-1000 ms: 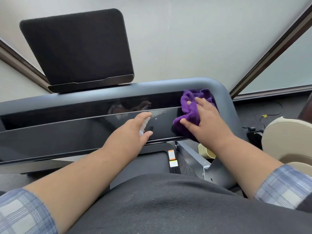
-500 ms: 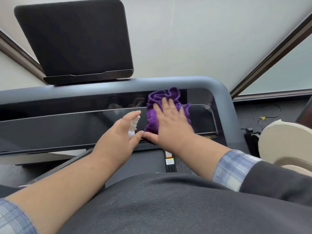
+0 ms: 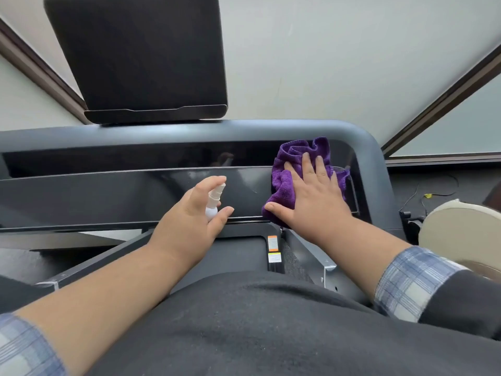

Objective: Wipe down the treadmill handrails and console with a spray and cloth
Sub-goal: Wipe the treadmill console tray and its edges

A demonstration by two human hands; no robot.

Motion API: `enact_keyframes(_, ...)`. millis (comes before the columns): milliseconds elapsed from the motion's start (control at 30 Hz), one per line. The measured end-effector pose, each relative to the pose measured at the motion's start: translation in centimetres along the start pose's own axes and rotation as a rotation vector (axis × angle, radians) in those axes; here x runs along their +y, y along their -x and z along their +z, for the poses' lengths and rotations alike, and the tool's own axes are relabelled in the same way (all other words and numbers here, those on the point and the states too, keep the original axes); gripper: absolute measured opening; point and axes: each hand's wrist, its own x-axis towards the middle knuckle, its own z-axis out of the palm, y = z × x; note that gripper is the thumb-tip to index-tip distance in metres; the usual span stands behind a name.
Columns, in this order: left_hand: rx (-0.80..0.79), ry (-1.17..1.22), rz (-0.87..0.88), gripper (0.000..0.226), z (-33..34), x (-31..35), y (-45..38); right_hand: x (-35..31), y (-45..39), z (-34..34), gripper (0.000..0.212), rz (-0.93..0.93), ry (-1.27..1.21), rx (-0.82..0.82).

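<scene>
A pale wall point(image 3: 311, 63) fills the top of my view, crossed at both sides by dark diagonal trim. Below it the treadmill's grey frame rail point(image 3: 162, 132) runs across and bends down at the right corner. Inside that bend lies the glossy black console point(image 3: 108, 196), a long panel split by a thin horizontal edge, with faint reflections in its upper band. A black tablet holder point(image 3: 141, 58) stands tilted above the rail, left of centre, its lip just over the frame.

My dark-clothed torso covers the bottom of the picture and hides most of the deck; both forearms reach up from plaid cuffs point(image 3: 406, 283). A cream rounded object point(image 3: 461, 229) sits at the right edge, beside the frame, with a thin cable point(image 3: 414, 194) on the dark floor behind it.

The right hand point(image 3: 311, 196) lies flat, fingers spread and released, pressing the purple cloth point(image 3: 292, 169) against the console's right end, just inside the curved rail. The cloth bunches above and to the left of the hand, touching the panel.

The left hand point(image 3: 192, 215) hovers before the console's middle, fingers curled and grasping the small white spray bottle point(image 3: 214, 199), nozzle pointing up toward the panel, forefinger over its top. Two small warning labels point(image 3: 273, 249) show on the deck edge between the wrists.
</scene>
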Motion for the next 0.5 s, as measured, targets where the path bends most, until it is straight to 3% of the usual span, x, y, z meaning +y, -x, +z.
enact_keyframes(333,0.156,0.069,-0.087,0.056,-2.5,-3.4,3.3,-12.9,-3.2,1.0,0.117,-0.274,0.050,-0.040)
enact_keyframes(500,0.228,0.047,-0.178,0.060,-3.9,-5.6,4.2,-13.1,-3.3,1.1,0.119,-0.297,0.051,-0.031)
